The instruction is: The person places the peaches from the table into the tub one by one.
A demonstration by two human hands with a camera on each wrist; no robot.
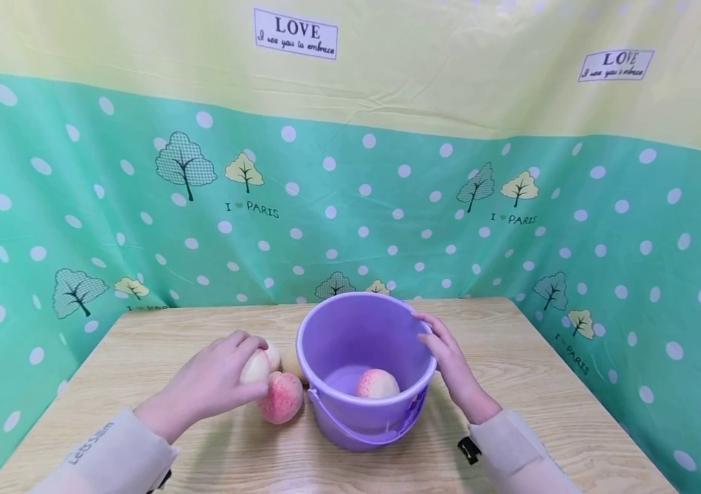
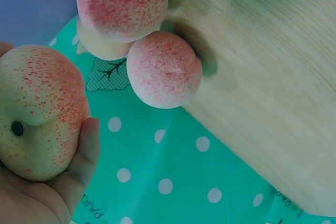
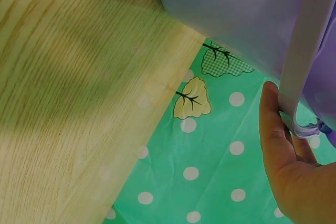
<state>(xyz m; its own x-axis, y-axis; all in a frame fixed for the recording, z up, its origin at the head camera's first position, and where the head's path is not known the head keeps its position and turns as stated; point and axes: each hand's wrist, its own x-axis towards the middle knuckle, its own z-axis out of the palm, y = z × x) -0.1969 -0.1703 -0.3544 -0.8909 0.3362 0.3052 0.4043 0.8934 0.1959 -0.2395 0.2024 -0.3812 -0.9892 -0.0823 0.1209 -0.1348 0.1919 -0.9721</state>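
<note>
My left hand (image 1: 214,377) holds a pale, red-speckled peach (image 2: 42,111), its thumb and fingers curled around the sides. The dark stem pit of this peach faces the left wrist camera. Close beside that hand, a pinker peach (image 1: 281,398) stands on the table, with further peaches (image 2: 164,69) touching it. A purple bucket (image 1: 356,418) stands upright right of them, with one peach (image 1: 377,384) inside. My right hand (image 1: 458,374) grips the right side of the bucket's rim; some of its fingers are hidden in the right wrist view.
The bucket's handle (image 1: 356,436) hangs down its near side. All of this stands on a wood-grain table (image 1: 251,460). A green and yellow curtain (image 1: 362,206) with dots and trees encloses the back and sides.
</note>
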